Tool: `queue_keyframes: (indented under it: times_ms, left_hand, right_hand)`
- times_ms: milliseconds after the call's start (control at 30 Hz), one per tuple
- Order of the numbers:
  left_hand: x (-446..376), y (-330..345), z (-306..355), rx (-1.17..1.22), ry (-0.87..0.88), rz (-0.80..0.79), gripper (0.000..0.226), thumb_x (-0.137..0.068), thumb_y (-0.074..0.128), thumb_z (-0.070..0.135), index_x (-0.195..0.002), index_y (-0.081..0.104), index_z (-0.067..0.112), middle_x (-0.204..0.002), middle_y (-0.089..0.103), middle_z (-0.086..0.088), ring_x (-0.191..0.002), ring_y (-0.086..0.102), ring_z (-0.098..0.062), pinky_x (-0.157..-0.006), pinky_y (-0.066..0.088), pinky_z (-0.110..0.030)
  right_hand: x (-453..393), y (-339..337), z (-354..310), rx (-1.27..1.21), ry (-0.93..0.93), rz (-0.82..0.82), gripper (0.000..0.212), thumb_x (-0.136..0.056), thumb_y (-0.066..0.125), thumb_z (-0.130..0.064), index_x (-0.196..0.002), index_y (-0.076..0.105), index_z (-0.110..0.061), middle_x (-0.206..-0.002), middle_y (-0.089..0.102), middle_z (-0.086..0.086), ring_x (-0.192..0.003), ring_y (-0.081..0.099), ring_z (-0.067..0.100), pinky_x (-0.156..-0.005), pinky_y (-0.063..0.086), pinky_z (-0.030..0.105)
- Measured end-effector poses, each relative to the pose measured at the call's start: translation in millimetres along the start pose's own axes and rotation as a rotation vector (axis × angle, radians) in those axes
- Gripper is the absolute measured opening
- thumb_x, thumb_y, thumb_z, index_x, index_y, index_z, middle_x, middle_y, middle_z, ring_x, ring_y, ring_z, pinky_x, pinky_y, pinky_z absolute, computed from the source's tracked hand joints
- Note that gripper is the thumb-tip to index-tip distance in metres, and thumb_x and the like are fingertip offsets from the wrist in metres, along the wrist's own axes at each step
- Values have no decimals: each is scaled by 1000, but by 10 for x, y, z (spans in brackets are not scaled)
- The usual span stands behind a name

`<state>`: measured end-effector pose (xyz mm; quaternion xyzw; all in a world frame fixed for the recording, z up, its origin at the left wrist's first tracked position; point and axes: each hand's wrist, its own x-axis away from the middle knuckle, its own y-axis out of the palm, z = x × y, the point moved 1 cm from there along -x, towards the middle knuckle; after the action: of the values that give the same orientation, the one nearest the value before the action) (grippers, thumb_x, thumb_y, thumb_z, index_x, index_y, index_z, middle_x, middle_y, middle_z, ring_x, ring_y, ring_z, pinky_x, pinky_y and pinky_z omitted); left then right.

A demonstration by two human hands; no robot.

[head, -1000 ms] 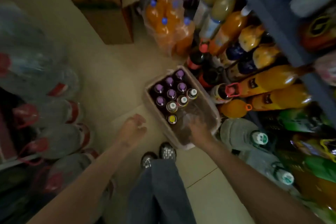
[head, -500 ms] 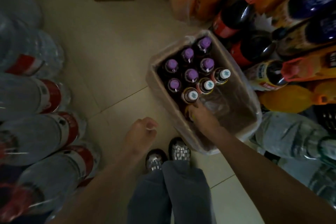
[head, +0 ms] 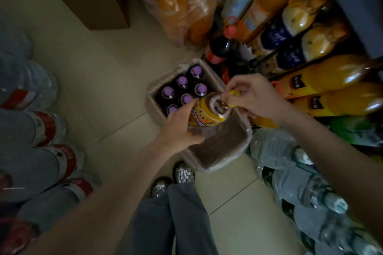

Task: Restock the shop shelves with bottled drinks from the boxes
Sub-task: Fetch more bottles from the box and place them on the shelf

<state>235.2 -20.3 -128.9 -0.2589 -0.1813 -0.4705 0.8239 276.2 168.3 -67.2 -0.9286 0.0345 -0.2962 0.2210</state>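
Nothing actually readable here, too dim and blurry.

The yellow-labelled bottle (head: 204,115) over the box has purple lettering on its wrap, but it's smeared past reading. Up around 1 o'clock, the blue labels on the orange juice bottles (head: 290,27) carry white print, and the big orange bottles (head: 323,78) at 3 o'clock have small dark tags with pale marks; I can't make out a single letter.

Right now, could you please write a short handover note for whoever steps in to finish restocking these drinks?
Left hand grips the yellow-labelled bottle, lifted above the box.
Right hand pinches it at the yellow cap end.
The box sits on the floor beside the shelves; six purple-capped bottles stand in its far end, the near end shows bare.
Done: one bottle out.
Left: shelve it, then the rest.
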Motion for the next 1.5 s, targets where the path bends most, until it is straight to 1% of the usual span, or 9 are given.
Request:
queue_keyframes:
  times_ms: [167, 233, 333, 500, 600, 867, 1033, 1267, 1500]
  left_hand:
    - [292, -462, 1104, -84, 57, -10, 79, -51, 81, 38, -121, 52, 17, -113, 64, -1, -112, 58, -22, -100, 42, -30]
    - [588, -602, 1872, -84, 97, 11, 54, -59, 85, 21, -106, 59, 20, -100, 65, 5, -101, 62, -16, -89, 44, -22]
    - [1083, -655, 3034, -131, 264, 4, 58, -51, 84, 42, -100, 65, 20, -98, 68, 7, -96, 63, -11, -88, 48, -26]
    - [1822, -326, 4534, -267, 426, 27, 38, -60, 78, 49, -87, 65, 25, -89, 69, 0, -89, 64, -16, -72, 48, -24]
    - [2210, 4, 5273, -548, 551, 83, 46, -67, 74, 49, -101, 65, 20, -104, 68, -8, -101, 62, -24, -75, 45, -30]
    - [3005, 1588, 6500, -683, 893, -20, 55, -70, 73, 48, -114, 57, 20, -113, 65, -7, -107, 59, -24, -79, 44, -30]
    - [3257, 2865, 6970, -703, 1070, -261, 47, -80, 68, 27, -122, 51, 12, -122, 56, -8, -113, 54, -24, -92, 45, -35]
    - [3268, 3885, 7409, -756, 1087, -220, 36, -88, 58, 22, -122, 51, 14, -124, 53, -3, -113, 53, -20, -94, 44, -34]
    - [3119, 4140, 7536, -711, 1019, -138, 30, -87, 60, 17, -116, 55, 11, -113, 60, -3, -99, 60, -18, -87, 46, -31]
  right_hand:
    - [597, -834, -1214, 25, -107, 23, 17, -84, 67, -17, -76, 60, -4, -52, 53, 17, -27, 36, 10, -30, 25, 15]
    - [1132, -1331, -1747, -20, -142, 192, 18, -85, 66, -21, -73, 62, -8, -50, 53, 15, -29, 38, 11, -31, 27, 16]
    - [1996, -1897, -2285, -176, -177, 468, 7, -86, 64, -22, -81, 61, -18, -63, 59, 7, -38, 50, 9, -34, 40, 20]
    - [3233, -2289, -2586, -152, -157, 727, 70, -69, 76, -44, -128, 44, -20, -111, 61, -5, -101, 60, 12, -95, 49, 38]
    - [3899, -2562, -2670, -208, -129, 940, 75, -72, 73, -44, -130, 34, -18, -113, 59, -1, -110, 58, 20, -97, 46, 39]
    - [5814, -3278, -2183, -219, -106, 1379, 72, -74, 77, -32, -129, 33, -16, -106, 56, -2, -95, 53, 13, -76, 40, 21]
    - [7026, -3660, -1434, 18, -25, 1632, 82, -71, 79, -30, -135, 30, -15, -123, 56, 6, -111, 56, 21, -87, 44, 33]
    - [8039, -4331, -426, 375, 117, 1759, 87, -75, 77, -23, -143, 25, -10, -141, 37, 11, -129, 39, 30, -99, 37, 38]
    - [8175, -4864, 160, 82, 94, 1857, 85, -77, 74, -23, -142, 23, -2, -137, 43, 20, -126, 43, 35, -102, 38, 40]
